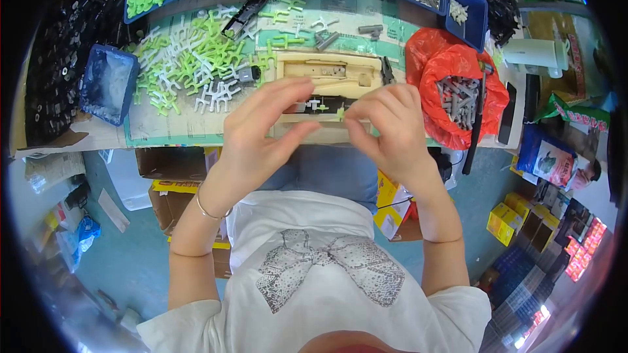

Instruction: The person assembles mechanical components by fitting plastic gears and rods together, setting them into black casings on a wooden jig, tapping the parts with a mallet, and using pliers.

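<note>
Spanning the upper half of the view, a table (pixel 216 129) under a green-and-white printed covering carries all the parts noted below. On its left, a loose heap of bright green and white Y-shaped plastic pieces (pixel 171 59). On its right, a crumpled red plastic bag (pixel 432 59), mouth open, containing grey cylindrical pieces (pixel 460 99). Between these, a cream-coloured box-like fixture (pixel 288 65) with recesses, near the front edge. Left hand (pixel 260 124) at the fixture's left side: thumb and index finger curved and spread apart. Right hand (pixel 391 129) opposite: fingers curled, tips close to the work; cannot tell whether they pinch anything. Between the hands, at the fixture's near side, a narrow dark strip (pixel 335 100); on it, a few tiny white and green plastic bits (pixel 315 104).
</note>
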{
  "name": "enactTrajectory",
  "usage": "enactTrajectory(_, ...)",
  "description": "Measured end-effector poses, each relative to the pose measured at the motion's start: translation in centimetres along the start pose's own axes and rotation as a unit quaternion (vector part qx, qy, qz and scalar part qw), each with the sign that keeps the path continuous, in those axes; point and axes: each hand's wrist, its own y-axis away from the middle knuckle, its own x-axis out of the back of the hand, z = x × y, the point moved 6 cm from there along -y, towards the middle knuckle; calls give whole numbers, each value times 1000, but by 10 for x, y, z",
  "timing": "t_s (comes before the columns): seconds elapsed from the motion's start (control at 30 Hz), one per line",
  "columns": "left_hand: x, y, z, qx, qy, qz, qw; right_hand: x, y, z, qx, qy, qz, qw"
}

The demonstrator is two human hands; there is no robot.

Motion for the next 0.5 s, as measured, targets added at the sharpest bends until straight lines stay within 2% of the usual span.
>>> enactTrajectory(0.03, 2, 4, 2, -57, -143, 10, 988, -5, 2, 6, -4, -2, -2, 1000)
enactTrajectory(0.1, -2, 10, -4, -66, -170, 11, 983, -17, 3, 12, 27, 32, -30, 999)
enactTrajectory(0.17, -12, 16, -3, -143, -289, -18, 946, -22, 0, 14, 31, 38, -48, 998)
enactTrajectory(0.27, -22, 21, -4, -186, -349, -26, 918, -28, -4, 17, 38, 45, -92, 994)
enactTrajectory(0.5, -35, 29, -15, -192, -357, -36, 913, -34, -13, 15, 42, 30, -161, 986)
